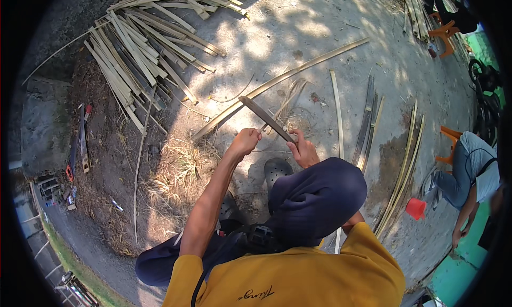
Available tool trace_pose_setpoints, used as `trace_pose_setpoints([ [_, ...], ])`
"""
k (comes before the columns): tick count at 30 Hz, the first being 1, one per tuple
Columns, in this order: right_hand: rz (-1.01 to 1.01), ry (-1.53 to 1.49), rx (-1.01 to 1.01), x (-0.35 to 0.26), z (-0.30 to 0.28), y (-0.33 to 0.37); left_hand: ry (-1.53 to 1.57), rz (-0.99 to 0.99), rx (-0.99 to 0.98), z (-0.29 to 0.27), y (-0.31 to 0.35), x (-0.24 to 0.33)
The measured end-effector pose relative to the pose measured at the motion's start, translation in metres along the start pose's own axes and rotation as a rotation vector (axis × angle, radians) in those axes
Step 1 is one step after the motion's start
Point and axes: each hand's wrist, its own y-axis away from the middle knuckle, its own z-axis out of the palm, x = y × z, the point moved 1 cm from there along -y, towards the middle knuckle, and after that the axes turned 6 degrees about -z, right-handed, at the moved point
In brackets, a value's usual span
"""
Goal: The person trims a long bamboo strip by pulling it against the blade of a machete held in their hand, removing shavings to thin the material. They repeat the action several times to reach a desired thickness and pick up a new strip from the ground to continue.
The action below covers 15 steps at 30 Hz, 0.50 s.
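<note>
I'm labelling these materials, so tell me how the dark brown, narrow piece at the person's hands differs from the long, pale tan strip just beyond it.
The dark brown, narrow, flat piece is held in the right hand; the long, pale tan, flat strip lies on the grey ground. The piece is much darker than the strip. The piece also looks far shorter than the strip. Both are slim and elongated.
</note>
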Motion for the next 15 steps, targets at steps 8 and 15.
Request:
trace_pose_setpoints([
  [8,0.199,0.054,0.064,0.032,-0.018,-0.017,-0.177,0.101,0.126,0.000,-0.004,-0.014],
  [15,0.105,-0.026,-0.028,-0.013,0.005,0.003,-0.438,0.168,0.218,-0.004,-0.008,0.014],
])
